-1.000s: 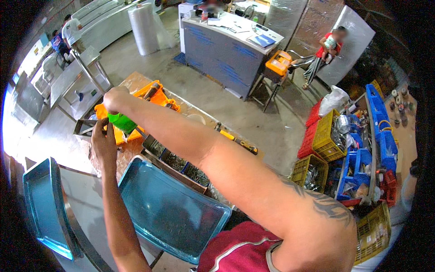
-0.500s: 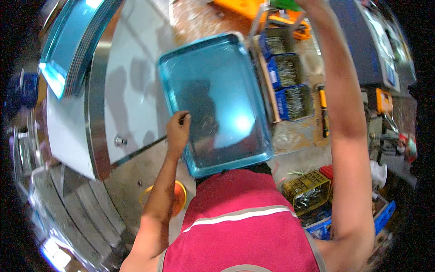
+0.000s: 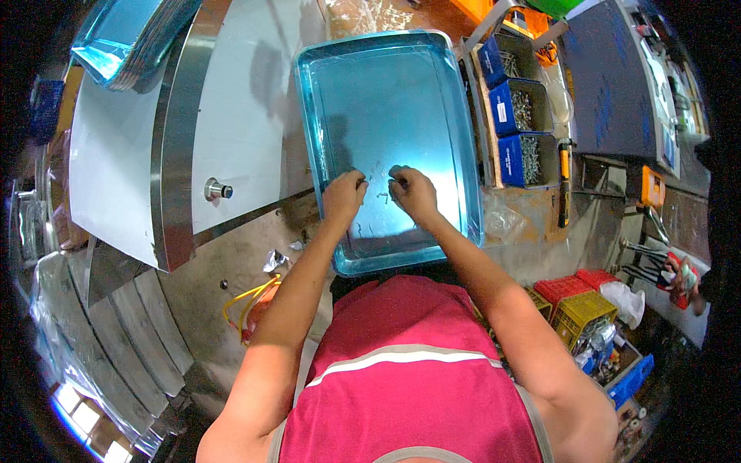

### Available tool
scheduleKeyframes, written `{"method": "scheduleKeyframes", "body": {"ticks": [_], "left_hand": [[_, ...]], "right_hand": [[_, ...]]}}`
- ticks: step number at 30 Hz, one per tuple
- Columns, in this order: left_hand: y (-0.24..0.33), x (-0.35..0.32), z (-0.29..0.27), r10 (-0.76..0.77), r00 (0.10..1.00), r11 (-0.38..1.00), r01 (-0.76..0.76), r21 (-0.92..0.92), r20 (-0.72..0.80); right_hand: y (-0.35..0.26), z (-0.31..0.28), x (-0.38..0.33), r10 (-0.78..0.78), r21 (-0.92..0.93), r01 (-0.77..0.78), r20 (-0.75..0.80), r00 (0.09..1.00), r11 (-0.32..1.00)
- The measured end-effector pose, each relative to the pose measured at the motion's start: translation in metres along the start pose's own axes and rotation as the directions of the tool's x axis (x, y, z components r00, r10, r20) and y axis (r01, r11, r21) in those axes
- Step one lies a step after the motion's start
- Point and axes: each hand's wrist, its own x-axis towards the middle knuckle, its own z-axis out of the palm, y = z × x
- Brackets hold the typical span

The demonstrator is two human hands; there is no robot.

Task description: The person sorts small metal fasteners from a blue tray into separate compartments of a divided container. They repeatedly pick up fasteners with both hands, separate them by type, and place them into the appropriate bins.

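A shallow rectangular metal tray (image 3: 382, 92) with a shiny blue surface lies in front of me, its near edge close to my waist. Over its lower half, my left hand (image 3: 345, 196) has its fingers curled together near the left side. My right hand (image 3: 415, 194) is a short way to the right, thumb and fingers closed. What either hand pinches, if anything, is too small or hidden to name. Between the hands, small dark bits (image 3: 382, 198) that look like loose hardware show against the tray floor.
Blue bins (image 3: 529, 160) of small metal fasteners line the tray's right side, beside an orange-and-black tool (image 3: 565, 185). At left stand a white metal panel (image 3: 239, 116) with a round fitting (image 3: 218, 190) and stacked blue trays (image 3: 131, 38). Crates (image 3: 583, 316) sit on the floor, lower right.
My right arm, stretched toward the far right, has come back over the tray beside my left hand. My left hand has moved inward from the tray's left rim. The whole view has shifted.
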Motion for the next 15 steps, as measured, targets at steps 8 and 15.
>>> {"method": "scheduleKeyframes", "body": {"ticks": [8, 15], "left_hand": [[-0.002, 0.011, 0.004, 0.063, 0.997, 0.993, -0.068, 0.099, 0.052], [-0.008, 0.017, 0.004, -0.074, 0.997, 0.985, 0.067, -0.161, -0.037]], "right_hand": [[-0.003, 0.018, 0.023, -0.082, -0.169, 0.077, -0.027, 0.996, 0.983], [-0.002, 0.02, 0.03, -0.104, -0.261, 0.114, 0.052, 0.993, 0.959]]}}
